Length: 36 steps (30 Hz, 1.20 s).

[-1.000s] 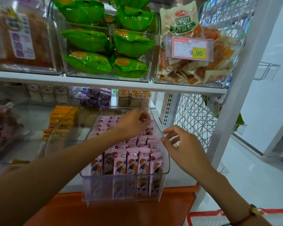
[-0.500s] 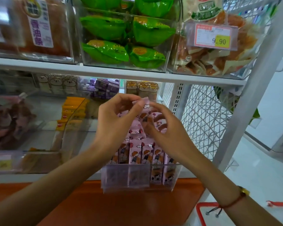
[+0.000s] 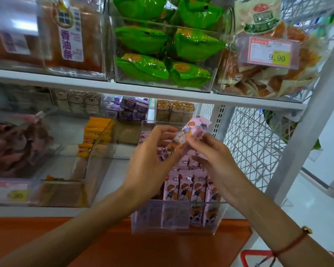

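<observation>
Above the bin (image 3: 178, 230), both hands raised, left hand (image 3: 152, 160), right hand (image 3: 218, 160), pinching pink packet (image 3: 193, 130)

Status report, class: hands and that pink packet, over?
Left hand, right hand: both pinching pink packet. Packet tilted, held above clear bin. Nothing blocking.

Price tag (image 3: 268, 52) (just right of the green packets (image 3: 168, 45)): 9.90, dark digits on yellow; the tag's smaller lines are too blurred to read.
Snack pack label (image 3: 70, 34) (left of the green packets): 香油条, purple characters running top to bottom on white.
Pink packet (image 3: 193, 130) (below the green packets): print too small to read.
</observation>
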{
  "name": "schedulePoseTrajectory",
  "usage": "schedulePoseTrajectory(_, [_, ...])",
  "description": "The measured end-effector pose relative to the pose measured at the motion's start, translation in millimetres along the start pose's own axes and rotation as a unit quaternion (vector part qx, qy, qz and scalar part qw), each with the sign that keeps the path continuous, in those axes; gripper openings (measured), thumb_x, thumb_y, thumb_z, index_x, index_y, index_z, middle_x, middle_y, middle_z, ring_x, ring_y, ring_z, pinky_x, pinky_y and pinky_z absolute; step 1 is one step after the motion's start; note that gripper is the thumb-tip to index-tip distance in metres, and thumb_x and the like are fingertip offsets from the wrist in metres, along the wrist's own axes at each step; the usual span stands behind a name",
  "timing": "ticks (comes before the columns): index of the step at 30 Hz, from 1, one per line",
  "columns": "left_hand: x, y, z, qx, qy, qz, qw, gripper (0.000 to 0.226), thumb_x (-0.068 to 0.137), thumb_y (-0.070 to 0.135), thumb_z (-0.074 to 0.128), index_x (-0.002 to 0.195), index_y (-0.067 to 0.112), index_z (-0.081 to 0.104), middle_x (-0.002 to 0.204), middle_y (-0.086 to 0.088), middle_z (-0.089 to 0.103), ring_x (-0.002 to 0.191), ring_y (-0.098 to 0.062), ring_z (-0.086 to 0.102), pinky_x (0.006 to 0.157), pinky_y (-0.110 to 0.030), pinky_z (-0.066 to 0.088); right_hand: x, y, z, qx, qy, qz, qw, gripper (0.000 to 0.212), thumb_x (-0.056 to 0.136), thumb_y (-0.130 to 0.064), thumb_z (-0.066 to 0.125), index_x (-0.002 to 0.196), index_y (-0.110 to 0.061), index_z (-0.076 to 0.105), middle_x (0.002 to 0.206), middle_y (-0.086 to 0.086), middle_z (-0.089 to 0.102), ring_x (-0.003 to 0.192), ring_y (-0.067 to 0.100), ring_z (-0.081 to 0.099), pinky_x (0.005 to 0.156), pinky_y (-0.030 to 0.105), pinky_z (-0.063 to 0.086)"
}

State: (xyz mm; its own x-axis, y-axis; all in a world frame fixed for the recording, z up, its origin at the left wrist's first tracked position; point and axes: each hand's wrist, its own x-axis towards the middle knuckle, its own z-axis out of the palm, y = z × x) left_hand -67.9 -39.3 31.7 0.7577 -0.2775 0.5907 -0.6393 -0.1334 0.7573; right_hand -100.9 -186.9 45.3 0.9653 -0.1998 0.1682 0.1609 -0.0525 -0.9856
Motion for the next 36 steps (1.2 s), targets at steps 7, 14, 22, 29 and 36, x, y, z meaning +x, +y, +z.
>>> schedulePoseTrajectory(7, [-0.1, -13.7, 3.2, 0.049, -0.064, -0.006, 0.997, 0.046, 0.089, 0.022, 0.064, 0.132, 0.028, 0.047, 0.126, 0.019, 0.054, 0.111, 0.009, 0.051, 0.082, 0.0, 0.04, -2.5, 7.4, 1.7, -0.031, 0.04, -0.066, 0.997, 0.042, 0.065, -0.046, 0.068, 0.104, -0.029, 0.065, 0.096, -0.014, 0.072, 0.092, 0.002, 0.067, 0.074, 0.014, 0.054])
schedulePoseTrajectory(14, [6.1, 1.6, 2.5, -0.105, -0.112, -0.107, 0.982, 0.019, 0.092, 0.033, 0.052, 0.109, 0.037, 0.059, 0.087, 0.024, 0.069, 0.08, 0.009, 0.064, 0.059, -0.008, 0.049, 0.3, 3.8, -2.3, 0.019, 0.039, -0.019, 0.999, 0.047, 0.068, -0.045, 0.069, 0.108, -0.02, 0.066, 0.092, -0.002, 0.074, 0.082, 0.01, 0.07, 0.065, 0.02, 0.053])
schedulePoseTrajectory(22, [10.4, -6.5, -0.7, -0.225, -0.188, -0.306, 0.906, 0.026, 0.093, 0.034, 0.054, 0.086, 0.018, 0.074, 0.089, -0.002, 0.075, 0.085, -0.014, 0.072, 0.069, -0.024, 0.055, 0.5, 4.8, -2.0, 0.009, 0.048, 0.021, 0.999, 0.042, 0.069, -0.041, 0.075, 0.102, -0.016, 0.066, 0.092, 0.003, 0.071, 0.075, 0.01, 0.066, 0.065, 0.022, 0.05])
schedulePoseTrajectory(29, [11.1, -5.6, 3.4, -0.303, -0.186, -0.323, 0.877, 0.023, 0.098, 0.016, 0.045, 0.107, 0.015, 0.065, 0.097, -0.003, 0.074, 0.089, -0.014, 0.071, 0.07, -0.021, 0.056, -5.8, -2.0, 4.2, -0.112, 0.091, -0.128, 0.981, 0.028, 0.069, -0.037, 0.079, 0.089, -0.033, 0.06, 0.082, -0.013, 0.065, 0.075, 0.003, 0.063, 0.064, 0.014, 0.052])
schedulePoseTrajectory(36, [6.8, 2.8, -8.3, -0.003, -0.013, -0.002, 1.0, 0.031, 0.068, 0.04, 0.074, 0.095, 0.041, 0.059, 0.085, 0.021, 0.066, 0.082, 0.006, 0.063, 0.058, -0.007, 0.048, -2.5, -7.5, -5.5, -0.057, -0.018, -0.054, 0.997, 0.032, 0.091, -0.047, 0.047, 0.11, -0.031, 0.067, 0.105, -0.006, 0.071, 0.103, 0.012, 0.065, 0.09, 0.035, 0.051])
